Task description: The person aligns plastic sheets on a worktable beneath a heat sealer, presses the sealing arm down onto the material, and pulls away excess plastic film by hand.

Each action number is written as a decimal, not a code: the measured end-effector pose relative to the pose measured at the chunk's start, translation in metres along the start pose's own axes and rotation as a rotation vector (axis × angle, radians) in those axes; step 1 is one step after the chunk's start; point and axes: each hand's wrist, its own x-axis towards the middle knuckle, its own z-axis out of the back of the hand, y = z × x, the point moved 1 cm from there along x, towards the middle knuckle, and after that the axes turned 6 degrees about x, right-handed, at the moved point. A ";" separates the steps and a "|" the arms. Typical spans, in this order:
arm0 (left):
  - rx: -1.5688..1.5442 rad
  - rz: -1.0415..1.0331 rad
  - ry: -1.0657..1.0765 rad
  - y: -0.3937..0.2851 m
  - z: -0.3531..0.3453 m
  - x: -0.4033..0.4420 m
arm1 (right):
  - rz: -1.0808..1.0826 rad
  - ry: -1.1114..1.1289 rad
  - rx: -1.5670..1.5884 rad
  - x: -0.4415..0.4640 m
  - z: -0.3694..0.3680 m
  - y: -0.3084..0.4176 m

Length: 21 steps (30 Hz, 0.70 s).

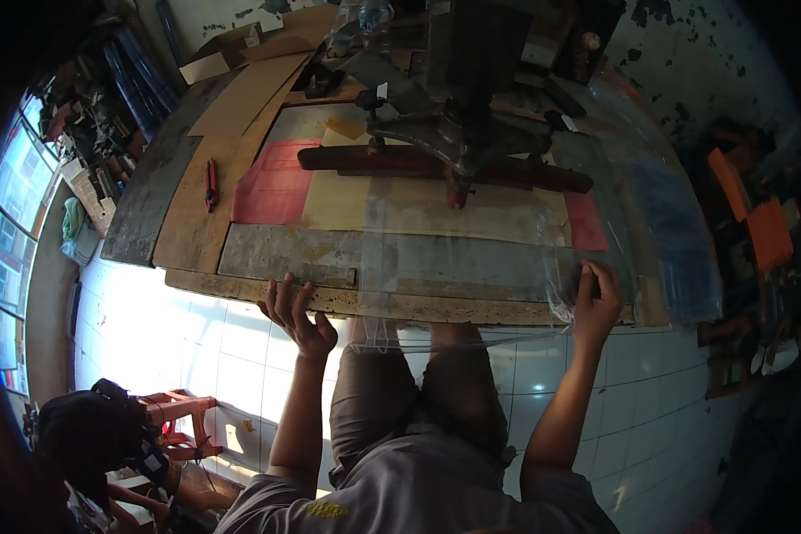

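Observation:
A clear plastic sheet [463, 258] lies over the front of the work table [285, 289], its near edge hanging past the wooden rim. My right hand [598, 301] pinches this plastic at its right side. At the table's front edge on the left, my left hand [301, 316] rests with its fingers apart, holding nothing. Beyond the plastic, a dark metal press bar [378, 163] spans a yellow sheet [334, 200]. Pink sheets [271, 187] show at both ends of the yellow one.
A red cutter [210, 185] and cardboard [240, 93] lie at the left. Stacked plastic [676, 240] is at the right, with orange pieces [768, 233] beyond. A person in a black cap [84, 436] is at lower left, near a red stool [182, 423].

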 end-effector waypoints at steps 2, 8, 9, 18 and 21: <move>-0.007 0.000 0.000 -0.001 0.001 0.001 | -0.001 0.003 -0.003 0.000 0.000 0.000; -0.041 0.045 -0.018 0.002 -0.003 -0.005 | -0.043 0.050 -0.002 -0.002 0.000 -0.001; -0.041 0.052 -0.015 0.001 -0.003 -0.004 | -0.053 0.062 -0.018 -0.001 0.000 -0.001; -0.054 0.067 0.034 0.001 0.003 -0.007 | -0.161 0.335 0.091 0.044 -0.020 -0.004; -0.047 0.063 0.059 -0.002 0.009 -0.002 | -0.613 0.461 0.529 0.073 -0.036 -0.021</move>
